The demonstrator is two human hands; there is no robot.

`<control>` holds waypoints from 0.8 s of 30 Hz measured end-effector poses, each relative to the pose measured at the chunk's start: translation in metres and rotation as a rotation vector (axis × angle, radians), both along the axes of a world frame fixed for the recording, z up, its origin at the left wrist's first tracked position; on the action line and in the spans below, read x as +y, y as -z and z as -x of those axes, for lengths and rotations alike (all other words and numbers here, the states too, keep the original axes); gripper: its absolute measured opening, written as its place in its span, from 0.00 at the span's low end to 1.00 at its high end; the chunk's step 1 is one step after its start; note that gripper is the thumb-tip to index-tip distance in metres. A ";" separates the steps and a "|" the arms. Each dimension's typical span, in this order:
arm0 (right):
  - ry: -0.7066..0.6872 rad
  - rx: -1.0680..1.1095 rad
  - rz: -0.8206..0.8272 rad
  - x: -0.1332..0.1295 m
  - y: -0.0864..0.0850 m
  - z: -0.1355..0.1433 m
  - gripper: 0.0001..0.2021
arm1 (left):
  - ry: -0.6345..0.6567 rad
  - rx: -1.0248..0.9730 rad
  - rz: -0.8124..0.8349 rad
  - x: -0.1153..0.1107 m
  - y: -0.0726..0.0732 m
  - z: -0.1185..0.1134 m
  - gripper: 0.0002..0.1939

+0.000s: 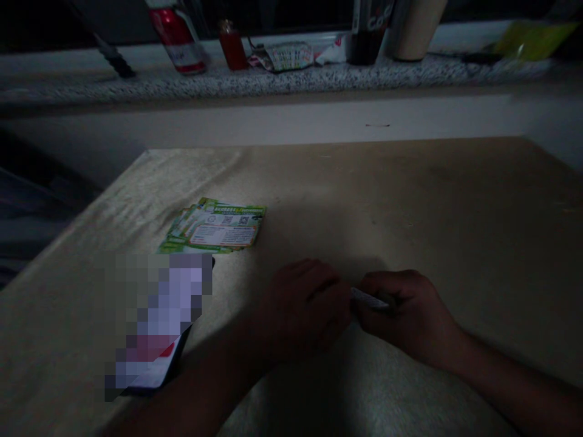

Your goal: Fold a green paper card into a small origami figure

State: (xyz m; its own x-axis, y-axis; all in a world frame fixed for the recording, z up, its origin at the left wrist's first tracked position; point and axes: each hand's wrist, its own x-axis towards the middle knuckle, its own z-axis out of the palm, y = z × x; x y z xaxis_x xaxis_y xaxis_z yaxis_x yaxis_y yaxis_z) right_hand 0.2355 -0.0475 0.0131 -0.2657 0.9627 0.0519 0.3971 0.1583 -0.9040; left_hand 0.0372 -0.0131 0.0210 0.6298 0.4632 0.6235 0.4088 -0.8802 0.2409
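Near the front middle of the table, my right hand point(405, 312) is closed around a small, thin stack of cards point(370, 298), seen nearly edge-on. My left hand point(305, 306) sits just to the left, palm down, its curled fingertips meeting the near end of the stack; what its fingers grip is hidden in the dark. Left of my hands, a fanned pile of green and white printed cards point(223, 226) lies on the table. Below that pile is a phone point(170, 315) with a lit, blurred screen, beside my left forearm.
The table point(432, 200) reaches back to a white wall. On the speckled sill point(255, 80) above stand a red can point(177, 39), a small red bottle point(233, 47), crumpled wrappers point(291, 56), a dark cola bottle point(367, 36), a beige cylinder point(416, 27) and a yellow packet point(531, 41).
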 end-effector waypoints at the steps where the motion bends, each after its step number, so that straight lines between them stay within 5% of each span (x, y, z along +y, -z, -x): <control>1: 0.003 -0.003 -0.004 0.000 0.000 0.000 0.11 | -0.006 -0.015 0.015 -0.001 0.001 0.000 0.06; 6: 0.025 -0.014 -0.072 0.000 -0.002 -0.003 0.03 | -0.016 -0.085 0.074 -0.002 0.006 0.000 0.05; 13: 0.076 -0.008 -0.482 0.002 -0.008 -0.001 0.05 | -0.008 0.053 0.117 -0.005 0.002 -0.004 0.09; 20: 0.124 -0.025 -0.396 -0.001 -0.011 -0.002 0.06 | 0.042 0.090 0.195 -0.008 0.002 -0.005 0.10; 24: 0.128 0.009 -0.280 -0.002 -0.011 -0.006 0.05 | 0.023 -0.013 0.060 -0.008 0.000 -0.005 0.08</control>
State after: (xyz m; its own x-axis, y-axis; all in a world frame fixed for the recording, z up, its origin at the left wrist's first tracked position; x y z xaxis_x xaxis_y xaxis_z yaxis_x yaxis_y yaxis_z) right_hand 0.2410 -0.0499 0.0238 -0.1411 0.9363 0.3216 0.4221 0.3508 -0.8360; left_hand 0.0426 -0.0209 0.0210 0.6331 0.4856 0.6028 0.3851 -0.8731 0.2990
